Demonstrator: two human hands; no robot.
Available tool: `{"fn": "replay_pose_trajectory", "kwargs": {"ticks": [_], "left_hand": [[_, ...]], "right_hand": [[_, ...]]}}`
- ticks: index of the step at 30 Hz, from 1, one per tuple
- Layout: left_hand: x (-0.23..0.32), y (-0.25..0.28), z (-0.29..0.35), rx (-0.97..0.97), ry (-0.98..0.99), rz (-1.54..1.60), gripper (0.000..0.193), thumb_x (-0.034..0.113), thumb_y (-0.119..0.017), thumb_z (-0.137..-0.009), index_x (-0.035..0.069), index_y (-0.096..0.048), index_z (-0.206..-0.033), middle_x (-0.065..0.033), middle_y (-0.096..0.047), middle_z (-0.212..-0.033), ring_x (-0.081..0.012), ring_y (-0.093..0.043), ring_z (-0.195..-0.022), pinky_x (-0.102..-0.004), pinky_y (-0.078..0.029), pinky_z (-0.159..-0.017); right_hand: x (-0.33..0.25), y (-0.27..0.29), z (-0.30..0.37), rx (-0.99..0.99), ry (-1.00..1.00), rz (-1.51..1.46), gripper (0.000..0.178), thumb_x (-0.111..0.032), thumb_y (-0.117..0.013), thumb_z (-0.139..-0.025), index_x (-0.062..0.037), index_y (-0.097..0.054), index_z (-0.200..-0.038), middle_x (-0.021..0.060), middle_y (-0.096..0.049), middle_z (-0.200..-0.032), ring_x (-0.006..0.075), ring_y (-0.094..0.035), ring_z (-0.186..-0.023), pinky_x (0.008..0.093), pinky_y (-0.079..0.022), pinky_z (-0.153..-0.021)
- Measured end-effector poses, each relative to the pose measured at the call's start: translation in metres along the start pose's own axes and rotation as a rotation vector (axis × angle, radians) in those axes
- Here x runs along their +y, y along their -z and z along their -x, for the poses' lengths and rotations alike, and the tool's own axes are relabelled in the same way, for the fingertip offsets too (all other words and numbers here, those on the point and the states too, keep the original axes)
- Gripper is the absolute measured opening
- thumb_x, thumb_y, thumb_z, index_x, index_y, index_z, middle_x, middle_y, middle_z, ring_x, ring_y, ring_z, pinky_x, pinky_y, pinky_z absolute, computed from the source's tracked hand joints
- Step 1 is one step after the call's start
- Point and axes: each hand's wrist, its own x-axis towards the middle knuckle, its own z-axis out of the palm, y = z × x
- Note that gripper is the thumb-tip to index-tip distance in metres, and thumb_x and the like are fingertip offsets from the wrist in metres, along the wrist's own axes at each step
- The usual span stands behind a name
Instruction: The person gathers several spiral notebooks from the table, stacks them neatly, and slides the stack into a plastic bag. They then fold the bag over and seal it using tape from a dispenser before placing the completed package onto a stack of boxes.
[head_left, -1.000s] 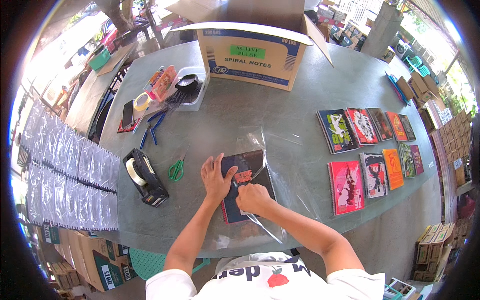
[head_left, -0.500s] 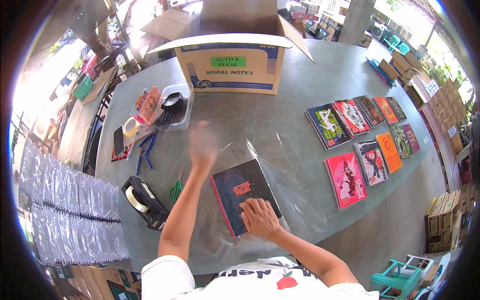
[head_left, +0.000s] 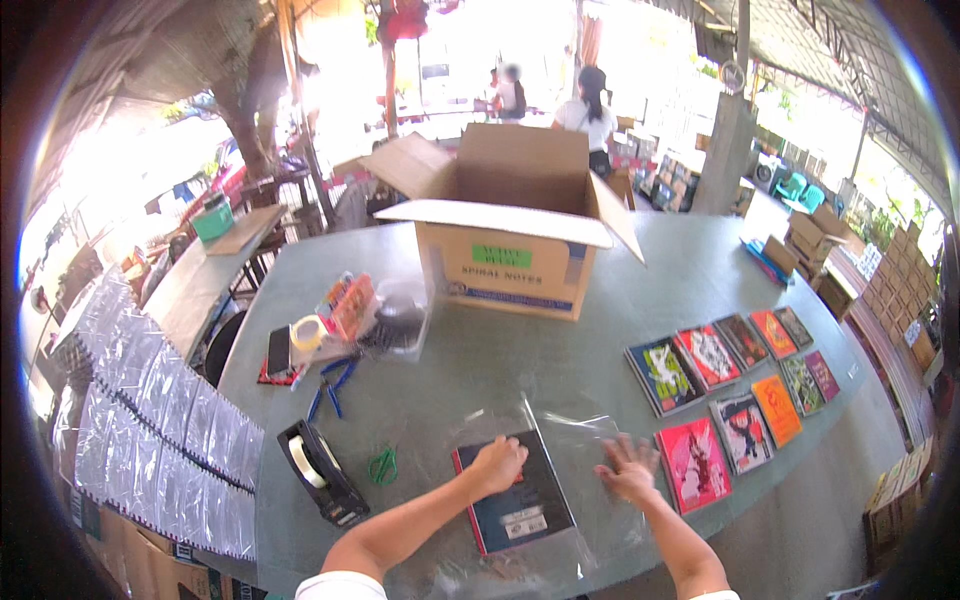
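A dark spiral notebook (head_left: 535,507), with a red left edge and a pale label near its lower end, lies on the table in front of me. My left hand (head_left: 500,465) rests on its upper part, fingers curled; anything under them is hidden. Clear plastic film (head_left: 575,425) spreads around and beyond the notebook. To the right, my right hand (head_left: 630,470) is over the film with fingers spread, holding nothing. Green-handled scissors (head_left: 383,466) and a black tape dispenser (head_left: 325,478) stand to the left.
An open carton (head_left: 510,270) stands at the far side. Several colourful notebooks (head_left: 693,465) lie in rows at right. Pliers (head_left: 330,390), a tape roll (head_left: 308,332) and a plastic tub (head_left: 410,335) sit left. Wrapped spiral notebooks (head_left: 170,430) are stacked beyond the left edge. People are in the background.
My left hand has come down and back onto the notebook. My right hand has left it and moved right over the film. A pale label now shows on the notebook. The view has tilted up.
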Motion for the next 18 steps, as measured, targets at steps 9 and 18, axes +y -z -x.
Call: {"fn": "replay_pose_trajectory", "kwargs": {"ticks": [9,18], "left_hand": [[0.003,0.012,0.001,-0.06,-0.019,0.042,0.015,0.015,-0.058,-0.07,0.002,-0.062,-0.076,-0.0191,-0.061,-0.085,-0.0361,-0.059,-0.082,-0.042,-0.049,-0.074],[-0.093,-0.007,0.107,0.796,0.834,0.031,0.015,0.005,-0.058,-0.072,0.003,-0.061,-0.086,-0.0142,-0.06,-0.087,-0.0322,-0.055,-0.089,-0.0388,-0.044,-0.077]], "right_hand": [[-0.13,-0.042,0.009,0.12,0.364,-0.584,0.05,-0.006,-0.053,-0.078,0.0011,-0.04,-0.125,0.0159,-0.058,-0.099,0.03,-0.056,-0.089,0.0389,-0.045,-0.082],[-0.168,-0.018,0.041,0.136,0.489,-0.079,0.055,-0.028,-0.042,-0.089,0.0044,-0.032,-0.133,0.0222,-0.031,-0.139,0.0374,-0.03,-0.128,0.044,-0.024,-0.106]]}}
